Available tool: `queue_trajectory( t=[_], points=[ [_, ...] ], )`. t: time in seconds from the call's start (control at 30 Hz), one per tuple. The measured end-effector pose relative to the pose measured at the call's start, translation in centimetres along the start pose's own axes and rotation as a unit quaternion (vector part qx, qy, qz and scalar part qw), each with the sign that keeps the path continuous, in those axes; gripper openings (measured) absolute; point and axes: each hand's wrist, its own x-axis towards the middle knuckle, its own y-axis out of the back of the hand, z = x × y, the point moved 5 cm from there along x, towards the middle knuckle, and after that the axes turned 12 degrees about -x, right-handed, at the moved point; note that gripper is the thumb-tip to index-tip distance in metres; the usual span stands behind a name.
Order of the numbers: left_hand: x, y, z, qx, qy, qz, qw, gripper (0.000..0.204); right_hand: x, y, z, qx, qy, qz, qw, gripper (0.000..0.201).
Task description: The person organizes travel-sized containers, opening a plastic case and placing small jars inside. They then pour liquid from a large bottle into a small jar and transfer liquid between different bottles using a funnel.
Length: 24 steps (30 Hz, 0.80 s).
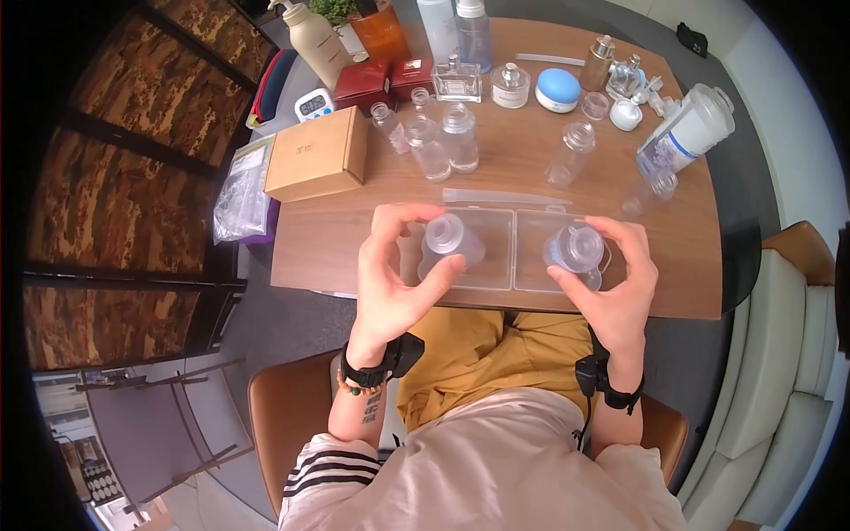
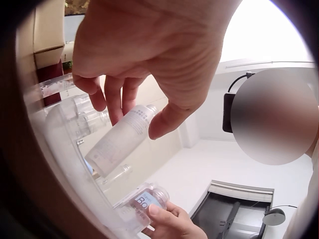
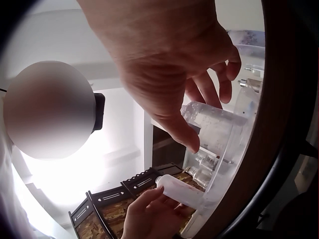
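Note:
In the head view, the left hand [image 1: 394, 270] pinches a frosted bottle [image 1: 445, 235] between thumb and fingers, over the left half of a clear plastic case [image 1: 496, 274]. The right hand [image 1: 624, 274] holds a clear labelled bottle [image 1: 580, 248] over the case's right half. The left wrist view shows the frosted bottle [image 2: 119, 142] tilted, with small print, and the labelled bottle [image 2: 144, 204] beyond it. In the right wrist view the labelled bottle [image 3: 214, 124] sits below the right thumb; whether either bottle touches the case I cannot tell.
Behind the case lies a clear strip [image 1: 505, 196]. Several clear bottles [image 1: 429, 150] stand further back, with a cardboard box [image 1: 316, 155] at the left. A blue-lidded jar [image 1: 558, 89] and a large clear container [image 1: 686, 133] are at the back and right.

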Motion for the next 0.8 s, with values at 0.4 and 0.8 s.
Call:
queue_trajectory(
  t=[0.4,0.8],
  points=[
    [-0.4,0.8,-1.9,-0.025,0.013,0.032,0.999,0.05,0.6,-1.3,1.7,0.029,-0.003,-0.031,0.999,0.058],
    [-2.9,2.8,-3.7,-0.155,-0.056,0.149,0.975,0.063,0.7,-1.7,2.1,0.079,0.033,-0.024,0.996,0.087]
  ],
)
